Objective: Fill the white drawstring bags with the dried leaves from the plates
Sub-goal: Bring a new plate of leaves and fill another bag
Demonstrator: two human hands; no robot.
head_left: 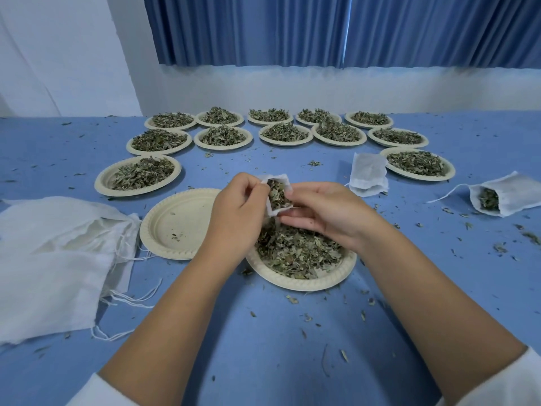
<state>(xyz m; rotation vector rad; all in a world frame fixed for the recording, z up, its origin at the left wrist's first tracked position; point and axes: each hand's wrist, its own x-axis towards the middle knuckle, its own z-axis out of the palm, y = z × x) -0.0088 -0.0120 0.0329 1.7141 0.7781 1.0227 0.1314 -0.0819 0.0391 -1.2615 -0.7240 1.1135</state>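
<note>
Pinching the white drawstring bag [278, 177] between both hands, we hold it just above the near plate [325, 280] of dried leaves [295, 250]. Our left hand [234, 212] curls round its 9 o'clock edge; our right hand [325, 212] pinches its 3 o'clock edge. Its open mouth faces us, packed with leaves. Our fingers hide the bag's bottom, and we cannot make out its string. At 9 o'clock sits a plate holding only crumbs [181, 218], then a heap of limp bags [52, 244], cut off by the frame. At 2 o'clock lie a flat bag [369, 178] and a bag showing leaves [509, 197]; at 12, heaped plates [285, 143].

Packing workrm: leaf plates [101, 183], curtains [248, 30]
</note>
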